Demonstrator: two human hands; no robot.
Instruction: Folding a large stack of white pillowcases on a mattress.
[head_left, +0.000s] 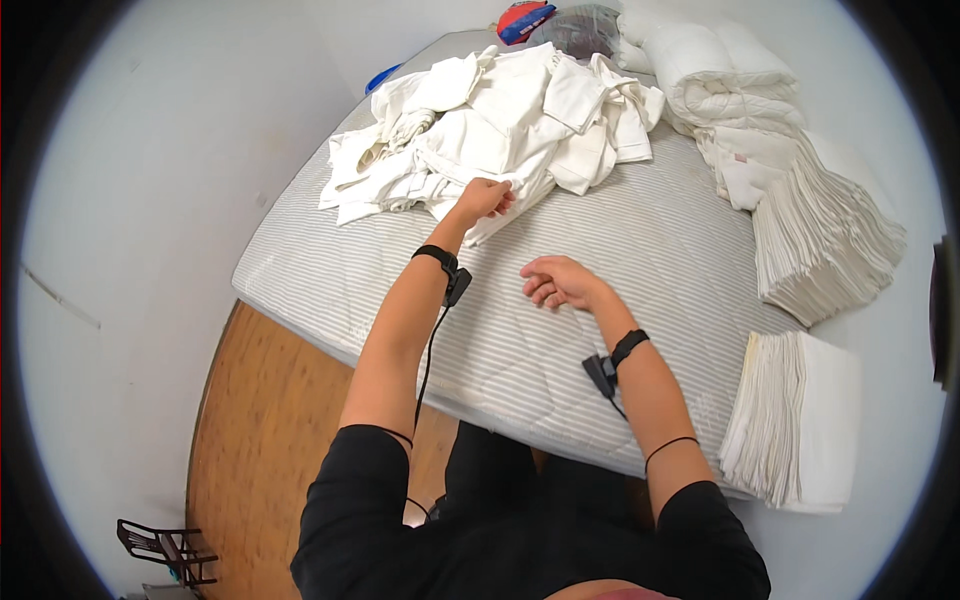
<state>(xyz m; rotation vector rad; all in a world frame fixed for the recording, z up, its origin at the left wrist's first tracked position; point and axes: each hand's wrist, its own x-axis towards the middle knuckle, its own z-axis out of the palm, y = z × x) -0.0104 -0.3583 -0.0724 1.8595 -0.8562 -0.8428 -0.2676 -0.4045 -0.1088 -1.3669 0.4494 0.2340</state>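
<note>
A large loose heap of white cloths (490, 110) lies on the far half of a striped mattress (620, 390). My left hand (487, 198) reaches to the near edge of the heap, its fingers closed on the edge of a white cloth (510, 208). Nearer to me and to the right, my right hand (562, 282) hovers over the bare mattress. Its fingers are loosely curled and apart, with nothing visible in them. Both wrists wear black straps with small devices and cables.
Two stacks of folded white cloths, a taller one (825, 240) and a nearer one (795, 420), stand along the right side. Behind them lies a rolled white quilt (720, 75). A red and blue bag (522, 20) sits at the back. A dark chair (170, 548) stands on the wooden floor (265, 420).
</note>
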